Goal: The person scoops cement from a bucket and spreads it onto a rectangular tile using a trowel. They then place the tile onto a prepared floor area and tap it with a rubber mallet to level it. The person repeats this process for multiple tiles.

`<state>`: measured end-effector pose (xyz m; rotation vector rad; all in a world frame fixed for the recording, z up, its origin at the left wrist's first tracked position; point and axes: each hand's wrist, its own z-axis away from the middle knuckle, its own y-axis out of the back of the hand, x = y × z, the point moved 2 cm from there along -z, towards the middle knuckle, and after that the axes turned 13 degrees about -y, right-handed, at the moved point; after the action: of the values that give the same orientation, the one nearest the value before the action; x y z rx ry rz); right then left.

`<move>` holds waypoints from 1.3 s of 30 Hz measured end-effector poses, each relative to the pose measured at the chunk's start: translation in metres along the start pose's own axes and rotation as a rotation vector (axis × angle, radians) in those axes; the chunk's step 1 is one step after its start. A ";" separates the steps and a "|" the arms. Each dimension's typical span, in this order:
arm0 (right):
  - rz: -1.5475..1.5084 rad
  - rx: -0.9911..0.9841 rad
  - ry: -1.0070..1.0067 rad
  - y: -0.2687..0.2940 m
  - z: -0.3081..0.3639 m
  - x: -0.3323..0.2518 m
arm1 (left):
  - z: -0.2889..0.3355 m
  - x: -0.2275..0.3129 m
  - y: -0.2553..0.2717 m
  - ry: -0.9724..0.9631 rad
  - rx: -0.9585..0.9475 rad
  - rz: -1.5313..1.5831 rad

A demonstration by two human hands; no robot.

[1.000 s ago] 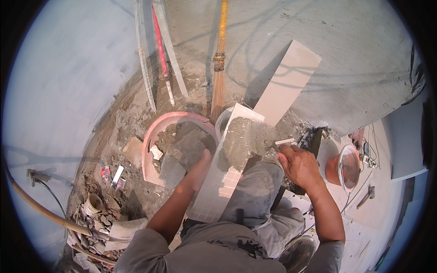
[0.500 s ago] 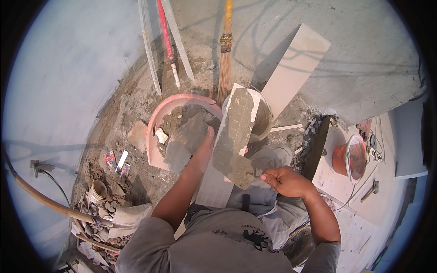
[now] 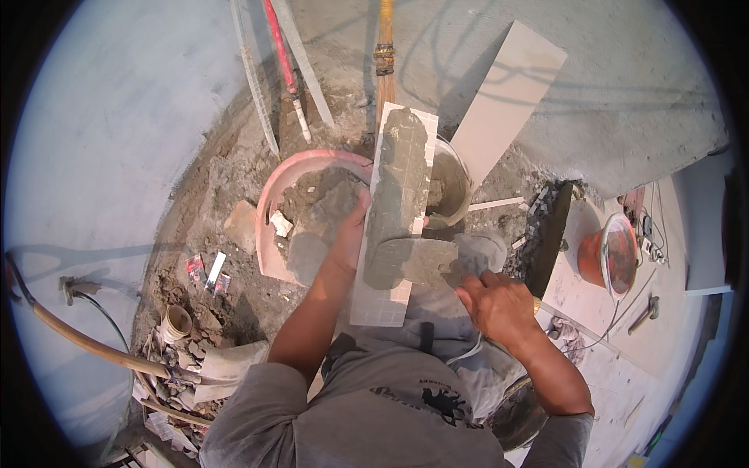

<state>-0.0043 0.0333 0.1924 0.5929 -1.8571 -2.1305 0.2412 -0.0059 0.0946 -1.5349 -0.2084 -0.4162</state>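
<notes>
My left hand (image 3: pixel 353 226) is closed on the left edge of a long pale tile strip (image 3: pixel 381 310), held up in front of me with its gridded back upward. Wet grey mortar (image 3: pixel 404 168) covers most of that back; the near end is bare. In my right hand (image 3: pixel 498 308) is a trowel (image 3: pixel 425 261), its mortar-smeared blade lying across the lower part of the strip. The fingers of my right hand wrap round the trowel's handle, which they mostly hide. Beneath the strip's right side, a bucket (image 3: pixel 459 191) of grey mortar is partly covered.
Beyond the strip lies a pink broken basin (image 3: pixel 268 210) with rubble. Against the wall lean a plain tile strip (image 3: pixel 511 93), a broom (image 3: pixel 385 66) and a red pole (image 3: pixel 282 47). An orange bucket (image 3: pixel 593 257) and a hammer (image 3: pixel 644 318) are at right; a wooden handle (image 3: pixel 101 349) is at left.
The trowel blade has turned from lengthwise to crosswise on the strip. The strip's far end has moved farther away, and its near end now shows bare below the blade.
</notes>
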 end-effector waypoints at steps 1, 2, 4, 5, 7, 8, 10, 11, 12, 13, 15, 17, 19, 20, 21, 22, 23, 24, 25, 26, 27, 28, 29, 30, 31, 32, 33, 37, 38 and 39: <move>0.020 0.036 -0.036 0.001 0.000 0.002 | -0.001 0.000 0.000 0.005 -0.002 0.027; 0.039 0.072 -0.070 0.003 -0.002 0.004 | -0.003 0.002 0.000 0.009 -0.004 0.055; 0.006 0.094 -0.077 0.010 -0.007 0.005 | -0.009 0.008 -0.001 -0.016 -0.021 0.044; -0.045 0.072 -0.057 0.014 -0.005 0.004 | -0.012 0.009 0.001 -0.036 -0.034 0.012; -0.076 0.044 0.013 0.010 0.005 0.000 | -0.016 0.006 0.007 -0.018 -0.071 0.009; -0.058 0.043 0.073 0.002 0.010 -0.004 | -0.018 0.005 0.011 0.010 -0.095 0.033; -0.053 0.071 0.109 -0.008 0.006 -0.007 | -0.022 0.005 0.016 0.012 -0.070 0.032; -0.066 0.096 0.084 -0.010 0.001 -0.008 | -0.020 0.003 0.019 -0.012 -0.018 0.011; -0.072 0.113 0.051 -0.012 -0.002 -0.006 | -0.019 -0.001 0.017 -0.030 0.033 0.001; -0.072 0.138 0.028 -0.013 -0.006 -0.004 | -0.017 -0.004 0.014 -0.017 0.055 0.023; -0.078 0.192 -0.010 -0.014 -0.018 0.000 | -0.012 -0.005 0.004 0.001 0.099 0.060; -0.103 0.198 -0.039 -0.013 -0.023 0.000 | -0.009 -0.005 0.026 -0.049 0.178 -0.070; -0.134 0.214 -0.077 -0.009 -0.030 0.002 | -0.006 -0.002 0.039 -0.048 0.113 -0.043; -0.154 0.223 -0.102 -0.007 -0.034 0.005 | -0.003 -0.002 0.041 -0.017 0.012 0.049; -0.172 0.229 -0.131 -0.005 -0.037 0.008 | 0.000 -0.003 0.034 0.006 -0.024 0.060; -0.186 0.241 -0.150 -0.001 -0.041 0.013 | 0.001 -0.005 0.022 0.032 -0.063 0.074; -0.200 0.254 -0.170 0.003 -0.046 0.018 | 0.005 -0.008 0.007 0.044 -0.039 0.004; -0.219 0.267 -0.184 0.008 -0.051 0.021 | 0.008 -0.008 -0.004 0.051 -0.013 -0.070; -0.232 0.287 -0.198 0.013 -0.056 0.023 | 0.007 -0.009 -0.005 0.080 -0.030 -0.066; -0.245 0.308 -0.212 0.019 -0.061 0.024 | 0.007 -0.010 -0.005 0.109 -0.047 -0.062; -0.253 0.327 -0.225 0.026 -0.066 0.026 | 0.006 -0.012 -0.004 0.139 -0.066 -0.053; -0.262 0.322 -0.227 0.034 -0.071 0.027 | 0.005 -0.013 -0.002 0.151 -0.070 -0.059; -0.271 0.317 -0.230 0.043 -0.075 0.029 | 0.005 -0.015 0.001 0.164 -0.074 -0.064; -0.277 0.313 -0.231 0.049 -0.077 0.030 | 0.004 -0.018 0.005 0.176 -0.080 -0.068; -0.285 0.298 -0.256 0.051 -0.079 0.029 | 0.007 -0.019 0.017 0.167 -0.065 -0.075; -0.292 0.283 -0.279 0.052 -0.080 0.029 | 0.010 -0.020 0.032 0.157 -0.051 -0.083; -0.291 0.268 -0.308 0.053 -0.080 0.031 | 0.010 -0.022 0.026 0.156 -0.054 -0.074; -0.309 0.199 -0.380 0.051 -0.070 0.038 | 0.017 -0.024 0.000 0.148 -0.101 -0.038; -0.304 0.218 -0.399 0.050 -0.066 0.041 | 0.017 -0.024 0.002 0.129 -0.118 -0.039; -0.301 0.233 -0.419 0.048 -0.062 0.044 | 0.018 -0.023 0.003 0.119 -0.126 -0.025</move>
<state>-0.0180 -0.0483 0.2277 0.5317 -2.3985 -2.3891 0.2234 0.0153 0.0830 -1.6261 -0.1095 -0.5473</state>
